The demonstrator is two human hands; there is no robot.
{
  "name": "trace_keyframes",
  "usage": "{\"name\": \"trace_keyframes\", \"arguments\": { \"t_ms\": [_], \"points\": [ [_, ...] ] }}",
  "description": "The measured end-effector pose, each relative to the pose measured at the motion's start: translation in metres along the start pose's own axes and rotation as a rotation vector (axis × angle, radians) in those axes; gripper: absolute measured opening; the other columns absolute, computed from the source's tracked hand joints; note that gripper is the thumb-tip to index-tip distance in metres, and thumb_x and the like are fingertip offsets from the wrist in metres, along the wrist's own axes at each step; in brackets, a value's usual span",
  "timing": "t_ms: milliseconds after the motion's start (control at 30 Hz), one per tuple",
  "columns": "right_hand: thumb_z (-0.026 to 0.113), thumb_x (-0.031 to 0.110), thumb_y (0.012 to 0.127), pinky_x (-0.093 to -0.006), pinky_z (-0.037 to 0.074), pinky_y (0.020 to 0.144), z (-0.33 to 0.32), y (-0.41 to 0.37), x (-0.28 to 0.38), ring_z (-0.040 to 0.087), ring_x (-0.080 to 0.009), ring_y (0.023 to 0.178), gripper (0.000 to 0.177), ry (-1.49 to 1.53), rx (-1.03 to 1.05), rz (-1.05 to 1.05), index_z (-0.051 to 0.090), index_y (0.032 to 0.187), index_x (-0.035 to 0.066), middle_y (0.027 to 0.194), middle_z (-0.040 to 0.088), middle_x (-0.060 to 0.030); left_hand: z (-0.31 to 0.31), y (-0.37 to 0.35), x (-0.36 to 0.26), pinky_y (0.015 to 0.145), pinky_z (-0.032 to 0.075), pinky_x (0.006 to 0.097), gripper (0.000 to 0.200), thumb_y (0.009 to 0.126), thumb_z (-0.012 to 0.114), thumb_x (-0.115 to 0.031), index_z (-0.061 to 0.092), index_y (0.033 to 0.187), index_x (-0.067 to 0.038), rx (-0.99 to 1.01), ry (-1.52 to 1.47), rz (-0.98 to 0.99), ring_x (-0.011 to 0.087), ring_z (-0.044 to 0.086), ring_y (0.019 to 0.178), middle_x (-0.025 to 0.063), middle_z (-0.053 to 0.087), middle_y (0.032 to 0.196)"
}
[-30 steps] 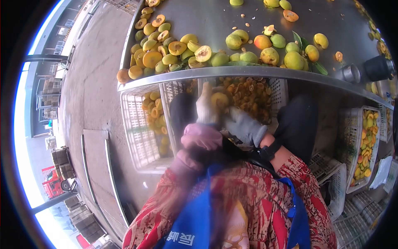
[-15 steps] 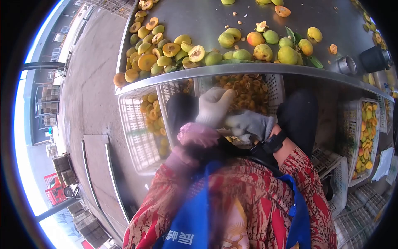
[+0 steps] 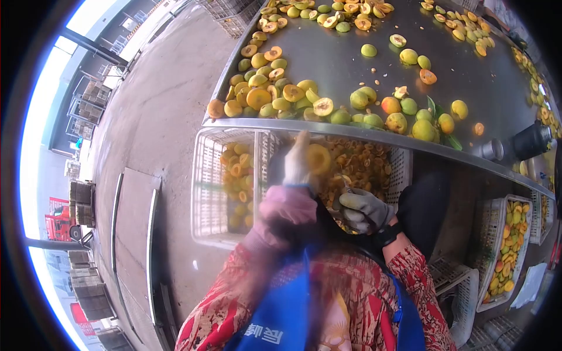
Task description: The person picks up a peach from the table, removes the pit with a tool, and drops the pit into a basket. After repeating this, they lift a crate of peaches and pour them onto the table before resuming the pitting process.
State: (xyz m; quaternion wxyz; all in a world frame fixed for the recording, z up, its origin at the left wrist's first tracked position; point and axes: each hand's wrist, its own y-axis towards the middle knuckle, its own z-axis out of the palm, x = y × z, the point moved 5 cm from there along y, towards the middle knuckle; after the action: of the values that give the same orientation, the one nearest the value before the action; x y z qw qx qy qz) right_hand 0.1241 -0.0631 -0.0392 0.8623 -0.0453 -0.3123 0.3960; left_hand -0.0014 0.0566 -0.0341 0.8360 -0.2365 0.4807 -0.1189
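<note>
My left hand [image 3: 298, 167], in a white glove with a pink sleeve cuff, is raised just below the table edge and blurred by motion. Its fingers close on a yellow peach half [image 3: 319, 158], cut face showing. My right hand [image 3: 364, 209], in a grey glove with a black watch at the wrist, is curled around a small tool with a shiny tip [image 3: 346, 183]; its handle is hidden in the fist. Beneath both hands a white crate [image 3: 400, 175] holds many small orange-brown fruit pieces. Left of it, peach halves [image 3: 236, 175] fill another crate [image 3: 202, 193].
The metal table [image 3: 351, 64] carries whole peaches [image 3: 424, 130], cut halves [image 3: 257, 98] along its left side, and loose stones. A black flask [image 3: 530, 140] and its metal cup [image 3: 492, 150] stand at the right. A full crate [image 3: 483, 286] is on the floor to the right.
My left hand has moved up and away from my right, and a peach half now shows in it. The tool tip shows in my right hand. The view has tilted up, showing more table.
</note>
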Motion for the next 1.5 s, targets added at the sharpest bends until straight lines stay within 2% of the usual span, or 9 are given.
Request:
{"name": "trace_keyframes", "arguments": {
  "t_ms": [100, 233, 600, 933, 1100, 1233, 1300, 1333, 1500],
  "points": [
    [0.050, 0.030, 0.090, -0.0407, 0.050, 0.063, -0.046, 0.013, -0.002, 0.064, -0.0327, 0.071, 0.029, -1.488, -0.617, -0.244, 0.060, 0.103, 0.006, 0.080, 0.064, -0.0164, -0.027, -0.011, -0.089, 0.068, 0.046, 0.0252, 0.030, 0.091, 0.058, -0.027, 0.065, 0.096, 0.002, -0.059, 0.569, 0.521, 0.0108, 0.056, 0.075, 0.0050, 0.065, 0.086],
    [0.048, 0.034, 0.091, -0.0449, 0.046, 0.084, -0.025, 0.010, 0.013, 0.059, -0.0398, 0.098, 0.038, -1.273, -0.699, -0.044, 0.051, 0.115, 0.005, 0.104, 0.061, -0.0257, -0.034, 0.004, -0.136, 0.089, 0.046, 0.0379, 0.036, 0.085, 0.060, -0.031, 0.063, 0.112, -0.007, -0.446, 1.469, 0.907, 0.0322, 0.060, 0.100, 0.0180, 0.062, 0.108],
    [0.041, 0.037, 0.094, -0.0482, 0.045, 0.082, -0.017, 0.000, 0.027, 0.062, -0.0385, 0.094, 0.039, -1.247, -0.486, 0.041, 0.050, 0.109, 0.003, 0.100, 0.064, -0.0232, 0.344, 0.010, 0.059, 0.083, 0.049, 0.0407, 0.036, 0.085, 0.059, -0.035, 0.058, 0.115, -0.015, 0.911, 1.802, 0.801, 0.0298, 0.060, 0.101, 0.0097, 0.059, 0.114],
    [0.042, 0.043, 0.092, -0.0489, 0.043, 0.085, -0.028, -0.017, 0.045, 0.060, -0.0404, 0.097, 0.045, -1.158, -0.459, 0.033, 0.049, 0.110, 0.003, 0.101, 0.063, -0.0234, 0.405, 0.054, 0.158, 0.087, 0.048, 0.0403, 0.043, 0.085, 0.054, -0.022, 0.049, 0.127, -0.013, 1.178, 2.033, 0.840, 0.0305, 0.059, 0.103, 0.0143, 0.054, 0.121],
    [0.052, 0.037, 0.088, -0.0499, 0.045, 0.073, -0.028, -0.027, 0.041, 0.061, -0.0437, 0.080, 0.033, -1.236, -0.625, -0.602, 0.051, 0.093, 0.004, 0.080, 0.063, -0.0229, 0.299, 0.038, 0.048, 0.082, 0.050, 0.0459, 0.045, 0.087, 0.053, -0.021, 0.048, 0.128, -0.002, 0.967, 0.218, -0.185, 0.0303, 0.059, 0.099, 0.0132, 0.057, 0.113],
    [0.052, 0.023, 0.092, -0.0408, 0.044, 0.064, -0.025, -0.030, 0.048, 0.057, -0.0291, 0.067, 0.021, -1.091, -0.884, -0.730, 0.054, 0.088, 0.003, 0.074, 0.059, -0.0143, 0.186, 0.023, -0.001, 0.092, 0.046, 0.0443, 0.043, 0.092, 0.048, -0.023, 0.045, 0.128, 0.000, 0.811, -0.090, -0.229, 0.0269, 0.056, 0.104, 0.0143, 0.057, 0.112],
    [0.052, 0.020, 0.092, -0.0376, 0.044, 0.063, -0.018, -0.024, 0.051, 0.055, -0.0229, 0.066, 0.018, -0.886, -0.783, -0.717, 0.053, 0.089, 0.003, 0.073, 0.057, -0.0110, 0.132, 0.020, -0.021, 0.089, 0.046, 0.0479, 0.043, 0.094, 0.045, -0.028, 0.044, 0.127, -0.001, 0.513, 0.589, 0.414, 0.0298, 0.055, 0.101, 0.0144, 0.056, 0.111],
    [0.052, 0.017, 0.092, -0.0345, 0.043, 0.061, -0.017, -0.020, 0.050, 0.052, -0.0167, 0.064, 0.015, -0.684, -0.726, -0.705, 0.052, 0.089, 0.002, 0.071, 0.055, -0.0077, 0.114, 0.009, -0.009, 0.081, 0.049, 0.0522, 0.041, 0.093, 0.051, -0.034, 0.049, 0.115, 0.000, 0.543, -0.133, -0.073, 0.0343, 0.058, 0.098, 0.0172, 0.057, 0.109],
    [0.053, 0.022, 0.091, -0.0360, 0.044, 0.069, -0.001, 0.005, 0.048, 0.054, -0.0261, 0.078, 0.023, -0.737, -0.623, -0.584, 0.052, 0.103, 0.003, 0.084, 0.056, -0.0139, 0.061, -0.023, 0.017, 0.084, 0.045, 0.0379, 0.040, 0.097, 0.036, -0.027, 0.046, 0.125, 0.000, 0.361, -0.171, -0.137, 0.0261, 0.054, 0.095, 0.0151, 0.056, 0.107]
  ]
}}
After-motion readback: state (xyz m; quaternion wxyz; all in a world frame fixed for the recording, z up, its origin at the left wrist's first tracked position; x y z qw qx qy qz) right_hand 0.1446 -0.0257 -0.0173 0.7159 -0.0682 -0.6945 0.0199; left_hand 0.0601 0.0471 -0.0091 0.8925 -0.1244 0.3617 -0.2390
